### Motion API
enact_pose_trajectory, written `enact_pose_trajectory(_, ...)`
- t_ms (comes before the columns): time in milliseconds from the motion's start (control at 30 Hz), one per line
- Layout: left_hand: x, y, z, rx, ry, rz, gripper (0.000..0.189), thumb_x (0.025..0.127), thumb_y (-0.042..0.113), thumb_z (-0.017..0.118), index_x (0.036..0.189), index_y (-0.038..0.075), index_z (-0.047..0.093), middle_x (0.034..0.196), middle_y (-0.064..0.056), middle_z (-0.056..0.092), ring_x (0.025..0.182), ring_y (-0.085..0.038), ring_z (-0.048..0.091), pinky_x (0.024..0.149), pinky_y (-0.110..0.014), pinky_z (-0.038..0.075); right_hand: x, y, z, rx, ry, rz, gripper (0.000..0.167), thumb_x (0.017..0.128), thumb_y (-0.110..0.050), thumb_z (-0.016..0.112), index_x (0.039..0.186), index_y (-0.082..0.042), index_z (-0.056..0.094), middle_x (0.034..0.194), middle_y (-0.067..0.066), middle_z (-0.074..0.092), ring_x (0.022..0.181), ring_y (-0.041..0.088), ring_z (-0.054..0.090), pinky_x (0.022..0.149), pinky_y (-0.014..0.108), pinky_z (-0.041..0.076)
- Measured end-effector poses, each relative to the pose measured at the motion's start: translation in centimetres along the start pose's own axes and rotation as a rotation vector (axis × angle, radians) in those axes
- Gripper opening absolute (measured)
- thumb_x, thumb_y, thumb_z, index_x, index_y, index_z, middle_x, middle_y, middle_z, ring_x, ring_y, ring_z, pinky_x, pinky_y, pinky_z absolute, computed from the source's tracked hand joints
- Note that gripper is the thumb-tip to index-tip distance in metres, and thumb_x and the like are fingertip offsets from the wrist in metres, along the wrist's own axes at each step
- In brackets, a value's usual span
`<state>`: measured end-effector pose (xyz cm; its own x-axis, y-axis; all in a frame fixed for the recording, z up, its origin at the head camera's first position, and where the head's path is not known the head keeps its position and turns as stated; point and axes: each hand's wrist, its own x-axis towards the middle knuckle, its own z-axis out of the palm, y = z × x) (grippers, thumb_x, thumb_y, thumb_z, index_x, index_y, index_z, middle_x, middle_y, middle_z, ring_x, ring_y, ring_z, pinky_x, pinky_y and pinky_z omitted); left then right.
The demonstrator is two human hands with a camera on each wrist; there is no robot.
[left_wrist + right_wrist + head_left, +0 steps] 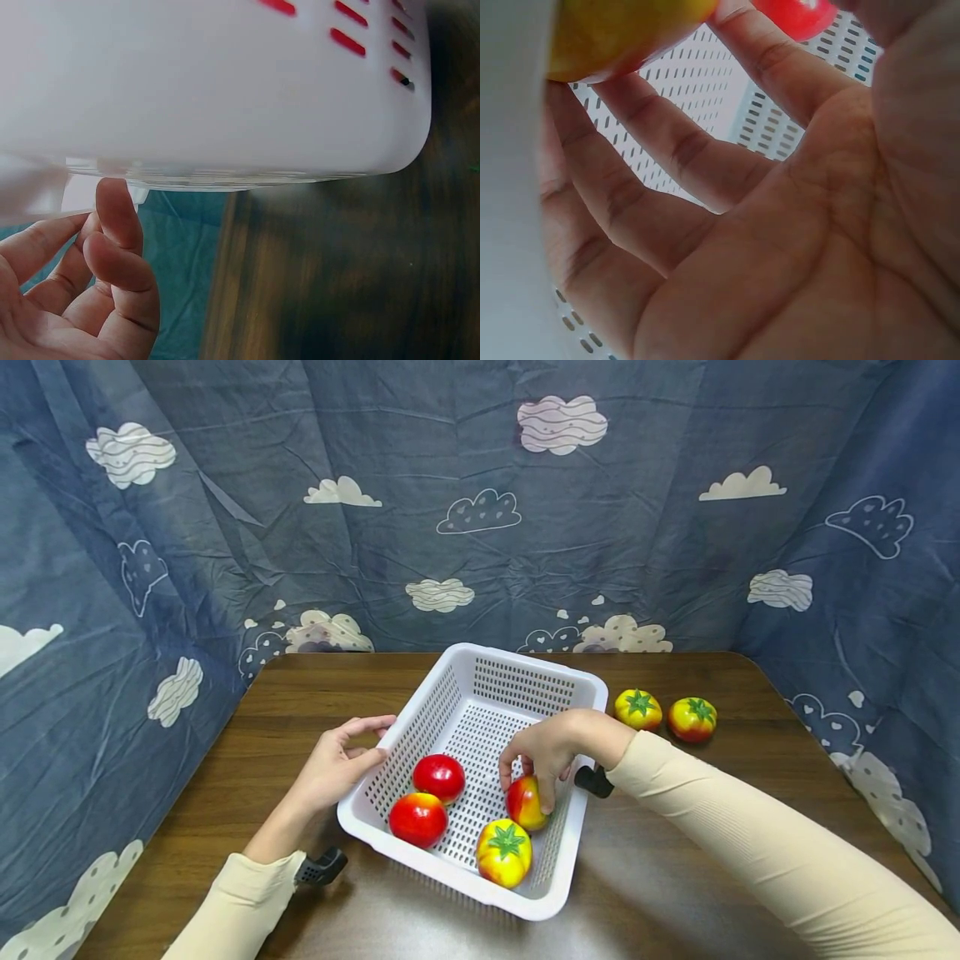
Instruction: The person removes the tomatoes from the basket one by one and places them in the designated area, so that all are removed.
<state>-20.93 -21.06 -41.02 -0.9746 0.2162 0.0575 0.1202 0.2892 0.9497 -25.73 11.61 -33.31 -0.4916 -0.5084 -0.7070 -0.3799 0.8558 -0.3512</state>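
Right hand (543,752): reaches over the right wall into the white basket (525,662); its thumb and fingers pinch a red-and-yellow fruit (522,803).
Held fruit: directly beneath the right hand, at its fingertips; roundish, with no clear long axis; whether it touches the basket floor I cannot tell.
Starred fruit (504,853): inside the basket, just nearer the person than the right hand; green star facing up; right beside the held fruit, contact unclear.
Red pair: a plain red fruit (438,778) and a yellow-tipped red fruit (417,820), left of the right hand, in the basket.
Outer pair: two green-starred fruits, one (638,709) just outside the basket and another (692,719) beyond it, farther from the person and rightward of the right hand; the right hand is much the nearer.
Left hand (341,764): at the basket's left rim, fingers touching it; gripping or merely steadying, I cannot tell.
Basket: between the hands; long axis running away from the person, far end slanting right.
Tabletop (330,685): brown wood grain, under the basket.
Room: blue cloth (390,443) with pale clouds, beyond both hands and to either side.
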Motion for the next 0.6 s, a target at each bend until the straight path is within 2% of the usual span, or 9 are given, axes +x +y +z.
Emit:
enact_pose_trajectory(367, 0.03, 0.06, 0.03, 0.008, -0.001, -0.002, 0.049, 0.099, 0.002, 0.067, 0.147, 0.003, 0.062, 0.130, -0.026, 0.056, 0.092, -0.034, 0.081, 0.074, -0.043, 0.069, -0.03, -0.05, 0.17, -0.013, 0.014, -0.017, 0.041, 0.083, -0.010, 0.091, 0.113, -0.029, 0.070, 0.111, 0.007, 0.068, 0.101, 0.019, 0.060, 0.074, 0.029, 0.061)
enact_pose_trajectory(600, 0.03, 0.05, -0.01, 0.013, 0.001, 0.000, 0.049, 0.099, 0.002, 0.067, 0.147, 0.003, 0.062, 0.130, -0.026, 0.056, 0.093, -0.035, 0.081, 0.073, -0.044, 0.069, -0.05, 0.22, 0.17, -0.008, 0.032, -0.051, 0.038, 0.087, -0.020, 0.090, 0.118, -0.027, 0.067, 0.110, 0.007, 0.071, 0.097, 0.019, 0.062, 0.079, 0.031, 0.061)
